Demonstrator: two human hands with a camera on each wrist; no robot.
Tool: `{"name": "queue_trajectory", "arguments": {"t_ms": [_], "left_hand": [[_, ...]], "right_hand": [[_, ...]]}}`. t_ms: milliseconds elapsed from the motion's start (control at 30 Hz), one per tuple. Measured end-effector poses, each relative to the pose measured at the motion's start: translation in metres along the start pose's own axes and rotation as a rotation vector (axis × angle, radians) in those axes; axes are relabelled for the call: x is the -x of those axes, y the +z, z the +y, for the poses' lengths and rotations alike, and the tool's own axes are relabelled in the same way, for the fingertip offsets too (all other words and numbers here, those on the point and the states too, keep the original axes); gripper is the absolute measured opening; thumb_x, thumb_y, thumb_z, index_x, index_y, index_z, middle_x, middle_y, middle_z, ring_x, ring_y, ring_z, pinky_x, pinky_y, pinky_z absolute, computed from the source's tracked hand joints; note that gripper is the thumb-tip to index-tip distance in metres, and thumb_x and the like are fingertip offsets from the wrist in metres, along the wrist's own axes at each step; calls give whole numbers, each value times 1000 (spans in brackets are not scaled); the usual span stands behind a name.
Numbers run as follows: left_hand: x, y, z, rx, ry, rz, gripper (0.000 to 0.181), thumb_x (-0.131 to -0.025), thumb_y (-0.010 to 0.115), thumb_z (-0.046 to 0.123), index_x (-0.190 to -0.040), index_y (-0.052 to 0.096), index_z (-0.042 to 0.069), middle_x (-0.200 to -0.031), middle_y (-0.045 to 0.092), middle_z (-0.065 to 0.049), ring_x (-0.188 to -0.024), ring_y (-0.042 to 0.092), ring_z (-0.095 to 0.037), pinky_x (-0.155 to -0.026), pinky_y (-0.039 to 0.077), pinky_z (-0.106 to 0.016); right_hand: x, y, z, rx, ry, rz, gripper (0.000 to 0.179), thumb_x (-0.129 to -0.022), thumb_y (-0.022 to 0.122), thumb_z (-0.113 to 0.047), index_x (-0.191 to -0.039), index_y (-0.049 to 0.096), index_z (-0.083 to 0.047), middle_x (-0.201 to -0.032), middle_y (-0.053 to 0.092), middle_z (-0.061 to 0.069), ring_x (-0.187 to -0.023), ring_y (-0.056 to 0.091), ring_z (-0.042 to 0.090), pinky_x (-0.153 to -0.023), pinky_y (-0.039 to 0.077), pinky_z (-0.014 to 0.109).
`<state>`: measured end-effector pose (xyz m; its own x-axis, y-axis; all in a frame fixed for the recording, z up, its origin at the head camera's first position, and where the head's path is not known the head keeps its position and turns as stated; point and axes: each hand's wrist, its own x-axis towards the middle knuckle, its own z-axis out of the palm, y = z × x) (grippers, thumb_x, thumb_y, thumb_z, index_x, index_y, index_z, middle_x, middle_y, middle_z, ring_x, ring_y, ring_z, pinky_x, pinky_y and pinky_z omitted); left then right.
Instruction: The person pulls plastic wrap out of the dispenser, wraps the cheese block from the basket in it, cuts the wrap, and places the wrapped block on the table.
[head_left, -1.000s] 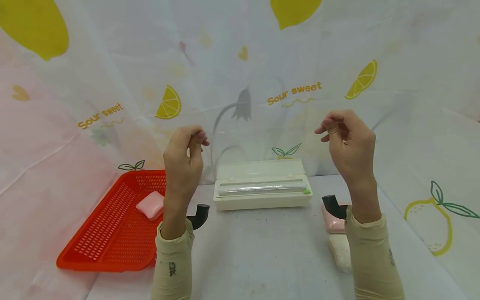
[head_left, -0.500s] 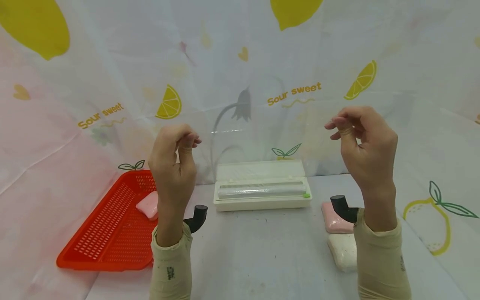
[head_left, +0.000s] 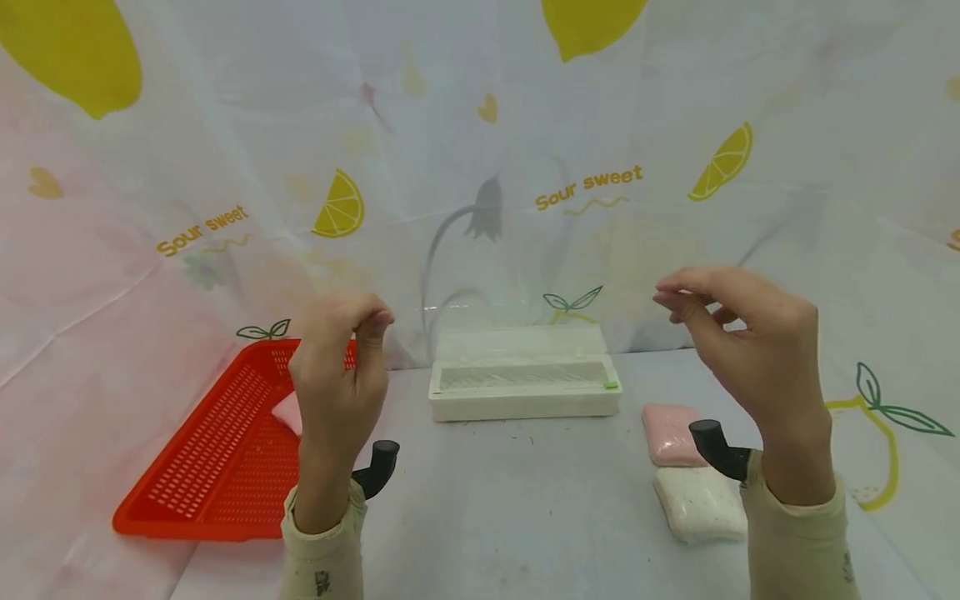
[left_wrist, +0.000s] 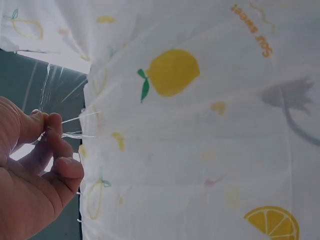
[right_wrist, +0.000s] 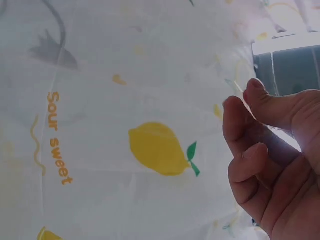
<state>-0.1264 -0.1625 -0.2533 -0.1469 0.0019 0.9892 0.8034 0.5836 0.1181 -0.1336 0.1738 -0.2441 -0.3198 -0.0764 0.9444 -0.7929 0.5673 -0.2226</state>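
My left hand (head_left: 337,383) pinches a sheet of clear plastic wrap (left_wrist: 77,134) between thumb and fingertips; thin creased strands of it show in the left wrist view. Level with it, my right hand (head_left: 757,350) has thumb and forefinger pressed together at the sheet's other side, its remaining fingers curled. Between the hands the film is nearly invisible, with only a faint glint above the box. Both hands are raised over the table. Behind the film stands a white plastic wrap box (head_left: 525,406), lid up, with a roll inside and a green slider at its right end.
A red perforated basket (head_left: 217,467) sits at the left, with a pink wrapped block (head_left: 287,412) in it, partly behind my left hand. At the right lie another pink block (head_left: 673,435) and a white block (head_left: 701,504). A lemon-printed curtain hangs behind.
Both hands first spread apart, the right one moving farther right, then came down with the film. The film's glint has dropped toward the box. Basket, box and blocks stay put.
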Motion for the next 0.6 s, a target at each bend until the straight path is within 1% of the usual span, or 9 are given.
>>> {"name": "queue_trajectory", "arguments": {"t_ms": [67,133,200,267,333,433,467,567,600], "left_hand": [[5,-4,1,-8,11,-20,22,-99,60,17,-94,62,-5,-87,62,-18,-80,53,-30,-83,46,-22],[10,-8,1,-13,27,-51,25,-99,59,19,-92,62,-4,-86,62,-18,-80,53,-31,-82,45,-23],[15,-12,1,-13,36,-100,26,-100,59,20,-92,63,-5,-87,62,-17,-81,53,-31,-83,45,-23],[20,-16,0,1,34,-155,29,-101,57,22,-92,63,-5,-86,62,-16,-79,56,-29,-84,46,-20],[25,-20,-2,30,16,-214,29,-101,57,22,-93,63,-5,-86,63,-14,-78,59,-25,-85,47,-18],[35,-25,-7,116,-58,-304,28,-101,56,23,-96,63,-4,-83,63,-9,-74,61,-19,-79,50,-17],[39,-27,-8,153,-100,-341,23,-100,57,20,-97,63,-2,-81,62,-7,-73,62,-17,-75,50,-17],[50,-34,-11,266,-271,-449,7,-98,59,7,-101,63,2,-79,61,-2,-68,60,-14,-63,50,-20],[54,-35,-12,305,-324,-479,6,-96,60,2,-101,63,3,-78,60,-2,-66,59,-13,-60,50,-22]], "right_hand": [[5,-4,2,11,-18,-61,10,-81,70,4,-87,76,-1,-78,72,6,-66,57,-3,-64,41,10],[10,-7,3,14,-36,-124,9,-81,71,-1,-88,76,-2,-77,72,5,-62,55,-3,-62,41,9],[14,-10,5,-9,-42,-185,12,-79,72,1,-89,76,-3,-77,71,3,-60,54,-2,-61,41,9],[18,-12,6,-45,-32,-243,20,-73,74,9,-88,76,-4,-76,70,1,-58,53,-2,-59,42,10],[23,-13,7,-81,-1,-312,30,-68,76,15,-87,75,-8,-75,68,-4,-58,52,-2,-56,42,12],[32,-15,11,-147,35,-429,40,-66,78,18,-88,73,-15,-76,65,-11,-58,52,-2,-54,43,14],[36,-15,12,-175,48,-471,43,-67,77,19,-90,72,-17,-77,65,-12,-58,52,-2,-53,43,14],[46,-17,18,-278,88,-592,46,-72,76,17,-93,70,-23,-77,64,-14,-59,53,0,-53,44,15],[49,-17,21,-323,100,-627,46,-73,75,17,-94,70,-24,-77,63,-14,-59,54,1,-52,44,15]]}}
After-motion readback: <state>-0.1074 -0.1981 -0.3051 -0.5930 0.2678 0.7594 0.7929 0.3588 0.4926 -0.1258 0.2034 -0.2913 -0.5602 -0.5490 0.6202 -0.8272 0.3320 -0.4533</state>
